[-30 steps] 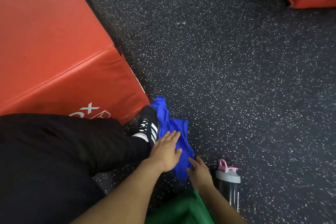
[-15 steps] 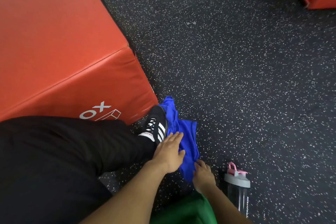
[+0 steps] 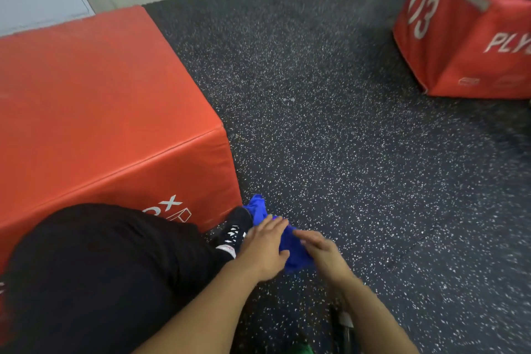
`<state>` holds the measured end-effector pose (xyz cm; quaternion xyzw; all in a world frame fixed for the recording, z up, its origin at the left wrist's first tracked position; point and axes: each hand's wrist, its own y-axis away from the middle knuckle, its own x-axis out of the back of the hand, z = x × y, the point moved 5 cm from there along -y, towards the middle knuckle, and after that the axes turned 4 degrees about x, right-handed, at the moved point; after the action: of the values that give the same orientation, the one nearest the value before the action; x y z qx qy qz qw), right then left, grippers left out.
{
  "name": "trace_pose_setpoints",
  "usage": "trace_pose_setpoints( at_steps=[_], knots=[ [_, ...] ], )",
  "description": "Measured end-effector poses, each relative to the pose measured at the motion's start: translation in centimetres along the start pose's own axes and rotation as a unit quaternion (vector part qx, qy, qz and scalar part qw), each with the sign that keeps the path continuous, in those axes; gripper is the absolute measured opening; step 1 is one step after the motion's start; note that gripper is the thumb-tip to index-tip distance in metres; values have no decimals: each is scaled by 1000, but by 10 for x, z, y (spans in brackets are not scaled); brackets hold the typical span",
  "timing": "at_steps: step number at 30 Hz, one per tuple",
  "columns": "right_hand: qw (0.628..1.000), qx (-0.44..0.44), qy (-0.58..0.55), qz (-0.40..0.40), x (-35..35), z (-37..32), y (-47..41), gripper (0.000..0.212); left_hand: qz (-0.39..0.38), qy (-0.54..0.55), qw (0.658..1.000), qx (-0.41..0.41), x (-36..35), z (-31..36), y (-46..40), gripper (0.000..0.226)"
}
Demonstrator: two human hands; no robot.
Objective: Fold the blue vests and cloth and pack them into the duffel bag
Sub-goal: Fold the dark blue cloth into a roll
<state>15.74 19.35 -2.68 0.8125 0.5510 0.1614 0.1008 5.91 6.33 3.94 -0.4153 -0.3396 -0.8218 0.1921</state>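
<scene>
Blue cloth [image 3: 296, 253] lay bunched on the speckled floor [image 3: 359, 167] in the lower middle of the frame, just right of a black shoe [image 3: 234, 228] with white marks, one end poking up past the shoe's toe. The left hand [image 3: 265, 247] rested flat on the cloth's left part, fingers straight and together, thumb out toward the right, pressing rather than gripping. The right hand [image 3: 319, 250] lay on the cloth's right edge with fingers extended toward the left; it was motion-blurred, and whether any fingertip pinched the fabric could not be told. A black trouser leg [image 3: 109, 273] filled the lower left. Behind it, a large red box [image 3: 100, 112] took up the left of the frame, its near corner just beside the shoe. Another red box [image 3: 465, 37], printed "03", stood in the upper right, well apart from the cloth. A sliver of green [image 3: 301, 349] showed at the bottom edge between the forearms.
</scene>
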Motion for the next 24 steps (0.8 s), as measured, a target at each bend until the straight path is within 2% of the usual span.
trace_pose_setpoints(
  at_steps=[4, 7, 12, 16, 19, 24],
  knots=[
    [993, 29, -118, -8, -4, -82, 3, 38, 71, 14, 997, -23, 65, 9, 6, 76],
    [984, 76, -156, -33, -11, -152, 8, 37, 130, 12, 990, -50, 125, 18, 22, 76],
    [974, 167, -129, -80, -27, -264, 8, 42, 234, -30, 970, -64, 220, 7, 59, 78],
    [964, 257, -23, -70, -45, -342, 8, 43, 273, 32, 960, -45, 266, -12, 87, 76],
    [960, 272, 47, -53, -54, -353, -3, 40, 276, 45, 960, -24, 269, -30, 104, 71],
    [963, 231, 120, -72, -68, -306, -17, 37, 264, 58, 963, -9, 255, -55, 107, 63]
  ],
)
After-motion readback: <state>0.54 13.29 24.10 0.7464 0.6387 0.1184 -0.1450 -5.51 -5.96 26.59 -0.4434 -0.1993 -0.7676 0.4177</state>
